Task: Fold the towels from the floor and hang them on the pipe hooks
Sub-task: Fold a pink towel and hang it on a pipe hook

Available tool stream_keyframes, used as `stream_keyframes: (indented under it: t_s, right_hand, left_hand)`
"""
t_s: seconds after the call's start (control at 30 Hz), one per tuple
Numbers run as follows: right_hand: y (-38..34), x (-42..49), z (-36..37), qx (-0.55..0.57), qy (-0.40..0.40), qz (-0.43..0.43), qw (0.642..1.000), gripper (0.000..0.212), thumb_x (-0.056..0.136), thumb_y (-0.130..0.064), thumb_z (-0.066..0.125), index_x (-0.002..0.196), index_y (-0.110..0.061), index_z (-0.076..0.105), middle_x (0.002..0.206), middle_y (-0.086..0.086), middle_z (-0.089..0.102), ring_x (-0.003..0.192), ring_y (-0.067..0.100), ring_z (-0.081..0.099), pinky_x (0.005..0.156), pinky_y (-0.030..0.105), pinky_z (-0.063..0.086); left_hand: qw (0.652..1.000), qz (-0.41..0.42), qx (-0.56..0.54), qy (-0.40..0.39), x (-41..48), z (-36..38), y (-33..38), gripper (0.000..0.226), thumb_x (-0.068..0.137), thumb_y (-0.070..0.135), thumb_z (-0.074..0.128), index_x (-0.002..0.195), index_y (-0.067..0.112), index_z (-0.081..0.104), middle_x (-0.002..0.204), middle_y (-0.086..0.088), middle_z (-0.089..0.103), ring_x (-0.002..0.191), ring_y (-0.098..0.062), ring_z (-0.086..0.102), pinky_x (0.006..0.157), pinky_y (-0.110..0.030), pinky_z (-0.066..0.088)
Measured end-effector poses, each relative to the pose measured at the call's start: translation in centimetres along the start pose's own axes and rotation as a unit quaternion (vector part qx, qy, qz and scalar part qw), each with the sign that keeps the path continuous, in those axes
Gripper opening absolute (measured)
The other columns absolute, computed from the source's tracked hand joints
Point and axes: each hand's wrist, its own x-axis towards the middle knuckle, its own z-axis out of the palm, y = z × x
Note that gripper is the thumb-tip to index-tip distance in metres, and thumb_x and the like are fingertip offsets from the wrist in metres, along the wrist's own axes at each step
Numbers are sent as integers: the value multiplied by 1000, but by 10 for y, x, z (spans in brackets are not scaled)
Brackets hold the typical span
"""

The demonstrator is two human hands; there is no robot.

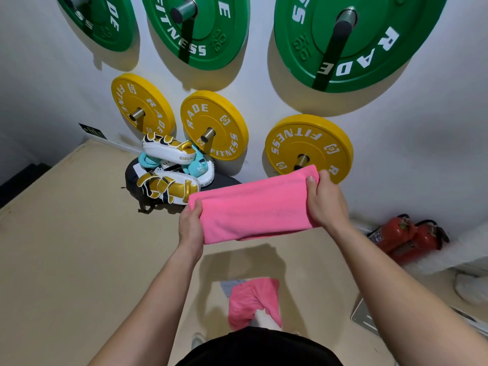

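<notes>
both hands pinch the folded pink terry towel (253, 207), left hand (190, 228) and right hand (327, 202) at its ends; it looks light, soft and floppy, best held by its edges.

White lettering on the middle yellow plate (214, 125) reads "RADE FITNESS". The left yellow plate (142, 105) beside it matches. Above it, the middle green plate (195, 27) shows "FITNESS" and "10 KG"; the right green plate (351, 40) shows "RADE" and "10 KG". Just below-left of it, a white pad (169, 151) reads "GINGPAI".
</notes>
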Motion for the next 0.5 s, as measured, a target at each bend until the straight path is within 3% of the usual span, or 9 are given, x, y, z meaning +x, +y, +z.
stream_keyframes:
  t_s: [0.07, 0.2, 0.33, 0.5]
  right_hand:
    - [7, -9, 10, -20, 1, 27, 999, 27, 105, -38, 31, 106, -13, 41, 105, 29, 65, 95, 48, 61, 67, 44, 35]
    - [22, -20, 16, -70, 4, 36, 997, 29, 106, -39, 29, 109, -13, 41, 99, 27, 66, 90, 46, 62, 63, 43, 36]
    - [29, -26, 23, -40, 5, 63, 997, 25, 106, -36, 32, 101, -12, 41, 100, 26, 65, 91, 46, 60, 64, 44, 39]
    - [23, -40, 40, 34, 12, 70, 997, 22, 104, -32, 42, 101, -10, 48, 102, 18, 63, 96, 40, 58, 68, 37, 35]
  left_hand:
    - [985, 49, 163, 39, 1, 5, -7, 39, 106, 33, 41, 132, 8, 53, 129, -15, 61, 118, -32, 57, 100, -42, 45]
    - [907, 146, 393, 54, 1, 0, -21, 31, 106, 38, 35, 114, 10, 45, 104, -23, 64, 96, -41, 59, 76, -42, 42]
    - [889, 143, 433, 39, 5, 8, -28, 34, 104, 42, 38, 104, 9, 47, 97, -22, 64, 90, -41, 60, 74, -44, 46]
    - [920, 126, 371, -4, -5, 35, -23, 26, 100, 37, 51, 98, 11, 50, 89, -8, 59, 87, -31, 56, 70, -35, 36]
